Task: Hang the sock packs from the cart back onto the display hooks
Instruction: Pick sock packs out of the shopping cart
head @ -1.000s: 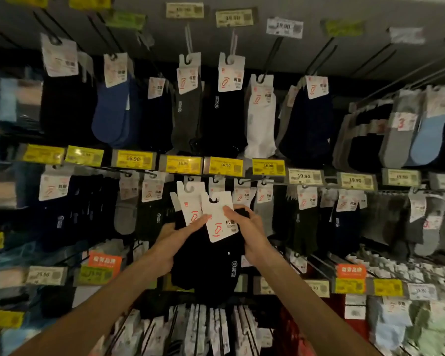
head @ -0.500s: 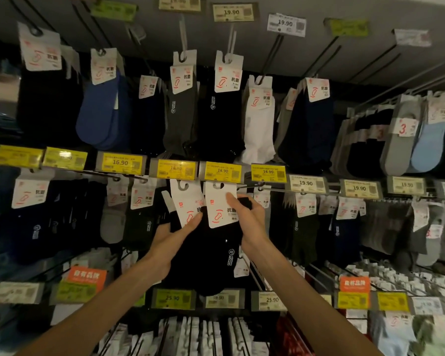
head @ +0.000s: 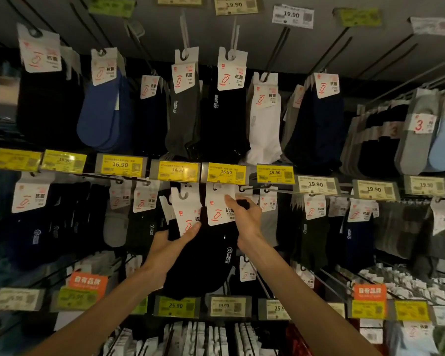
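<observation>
Forearms, both bare, climb from the bottom edge of the head view and converge on the middle row of the sock wall. The left hand (head: 170, 244) comes in from seven o'clock with its wrist bent back. Its thumb stretches up along the lower edge of a white header card while the fingers curl behind the black fabric, so it is grasping the second sock pack (head: 186, 217). More cards fan out just behind that pack at nine o'clock.

The right hand (head: 246, 220) comes in from five o'clock and sits higher. Its thumb presses the face of a card near the top corner and its fingers wrap round the back, pinching the front sock pack (head: 217, 210). That pack's black socks hang down between the two wrists toward six o'clock.

The top of its card lies just under the yellow price tag (head: 225, 172) marked 16.90. The curled tip of the display hook (head: 242, 188) shows at one o'clock of the card, just beside the right thumb — whether the card's slot is on the wire cannot be told.
</observation>
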Demonstrator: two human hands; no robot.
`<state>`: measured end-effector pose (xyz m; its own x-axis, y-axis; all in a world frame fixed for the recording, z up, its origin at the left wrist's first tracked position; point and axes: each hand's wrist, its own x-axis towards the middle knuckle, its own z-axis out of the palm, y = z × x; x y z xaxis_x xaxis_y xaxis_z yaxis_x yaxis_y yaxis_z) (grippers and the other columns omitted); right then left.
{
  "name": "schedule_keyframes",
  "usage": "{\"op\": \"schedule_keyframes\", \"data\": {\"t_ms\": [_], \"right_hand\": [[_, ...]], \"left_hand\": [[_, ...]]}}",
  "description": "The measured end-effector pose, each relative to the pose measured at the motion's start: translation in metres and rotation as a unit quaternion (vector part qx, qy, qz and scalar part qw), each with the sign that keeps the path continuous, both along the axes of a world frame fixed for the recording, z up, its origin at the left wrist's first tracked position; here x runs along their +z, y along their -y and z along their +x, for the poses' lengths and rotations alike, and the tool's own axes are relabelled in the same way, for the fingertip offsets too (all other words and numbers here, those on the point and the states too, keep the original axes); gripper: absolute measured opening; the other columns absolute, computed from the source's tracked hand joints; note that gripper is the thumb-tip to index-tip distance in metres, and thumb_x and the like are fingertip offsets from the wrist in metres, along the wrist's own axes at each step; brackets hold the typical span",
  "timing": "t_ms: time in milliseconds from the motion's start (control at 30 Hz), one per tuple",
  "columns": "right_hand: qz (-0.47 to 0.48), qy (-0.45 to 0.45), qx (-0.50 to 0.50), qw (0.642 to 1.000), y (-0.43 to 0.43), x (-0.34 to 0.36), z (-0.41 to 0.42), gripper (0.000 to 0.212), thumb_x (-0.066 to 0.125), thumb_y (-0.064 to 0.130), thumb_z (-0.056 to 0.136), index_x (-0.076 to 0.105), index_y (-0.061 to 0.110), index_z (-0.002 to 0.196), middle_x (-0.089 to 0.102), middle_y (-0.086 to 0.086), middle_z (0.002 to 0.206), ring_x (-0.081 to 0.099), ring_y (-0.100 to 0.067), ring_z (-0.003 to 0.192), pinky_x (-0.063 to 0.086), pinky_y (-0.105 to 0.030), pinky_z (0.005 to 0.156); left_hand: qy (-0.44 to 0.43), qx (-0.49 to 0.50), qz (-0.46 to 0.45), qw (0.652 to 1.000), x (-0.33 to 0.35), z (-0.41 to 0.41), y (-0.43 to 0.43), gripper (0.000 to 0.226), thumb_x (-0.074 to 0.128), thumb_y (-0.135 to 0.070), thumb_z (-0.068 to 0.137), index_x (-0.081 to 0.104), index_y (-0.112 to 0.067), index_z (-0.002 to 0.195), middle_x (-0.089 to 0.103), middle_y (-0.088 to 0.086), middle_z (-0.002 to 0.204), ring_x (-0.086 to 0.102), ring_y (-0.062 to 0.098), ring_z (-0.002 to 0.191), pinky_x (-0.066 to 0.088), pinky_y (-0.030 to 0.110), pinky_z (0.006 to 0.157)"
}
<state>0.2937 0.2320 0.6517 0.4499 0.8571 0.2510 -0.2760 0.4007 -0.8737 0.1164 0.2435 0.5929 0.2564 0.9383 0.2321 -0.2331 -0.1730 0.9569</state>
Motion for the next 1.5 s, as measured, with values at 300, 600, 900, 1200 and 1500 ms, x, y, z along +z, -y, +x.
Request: {"op": "schedule_keyframes", "data": {"t_ms": [300, 600, 900, 1200, 1500], "right_hand": [[0.085, 0.299, -0.124, 0.942, -0.008, -0.030, -0.002, 0.044, 0.058, 0.030, 0.097, 0.030, 0.029, 0.131, 0.050, 0.008, 0.122, 0.053, 0.022, 0.094, 0.044, -0.002, 0.073], [0.132, 0.546, -0.254, 0.787, -0.004, -0.066, 0.002, 0.077, 0.059, 0.062, 0.087, 0.034, 0.028, 0.151, -0.019, 0.001, 0.160, -0.017, 0.009, 0.142, 0.011, -0.012, 0.110], [0.020, 0.591, -0.290, 0.753, -0.048, -0.057, -0.006, 0.075, 0.061, 0.054, 0.086, 0.028, 0.026, 0.147, 0.003, -0.004, 0.155, 0.030, -0.033, 0.131, 0.051, -0.043, 0.087], [-0.126, 0.655, -0.227, 0.709, -0.135, -0.055, 0.013, 0.076, 0.059, 0.026, 0.094, 0.014, 0.015, 0.155, -0.004, -0.021, 0.159, 0.017, -0.047, 0.141, 0.046, -0.048, 0.100], [-0.249, 0.704, -0.098, 0.657, -0.182, -0.042, 0.035, 0.074, 0.056, 0.036, 0.096, 0.015, 0.025, 0.156, -0.022, -0.008, 0.161, -0.009, -0.038, 0.149, 0.026, -0.049, 0.117]], "left_hand": [[-0.003, 0.004, -0.018, 1.000, -0.010, 0.011, -0.023, 0.051, 0.085, -0.042, 0.071, 0.071, -0.021, 0.115, 0.078, 0.000, 0.101, 0.073, 0.017, 0.097, 0.057, 0.039, 0.088], [-0.001, 0.010, -0.007, 1.000, -0.017, 0.010, -0.041, 0.045, 0.086, -0.041, 0.069, 0.074, -0.022, 0.108, 0.078, 0.001, 0.099, 0.075, 0.014, 0.090, 0.060, 0.026, 0.068], [-0.009, 0.076, -0.035, 0.996, -0.015, -0.001, -0.052, 0.032, 0.086, -0.034, 0.073, 0.074, -0.021, 0.100, 0.078, -0.003, 0.086, 0.075, 0.013, 0.079, 0.056, 0.026, 0.064], [-0.021, 0.085, -0.045, 0.995, -0.016, -0.010, -0.052, 0.031, 0.085, -0.035, 0.074, 0.075, -0.022, 0.101, 0.078, -0.004, 0.088, 0.074, 0.021, 0.091, 0.058, 0.036, 0.076], [-0.018, 0.067, -0.046, 0.996, -0.001, -0.011, -0.047, 0.035, 0.084, -0.032, 0.077, 0.074, -0.019, 0.108, 0.079, -0.003, 0.093, 0.074, 0.019, 0.092, 0.058, 0.037, 0.081]]}}
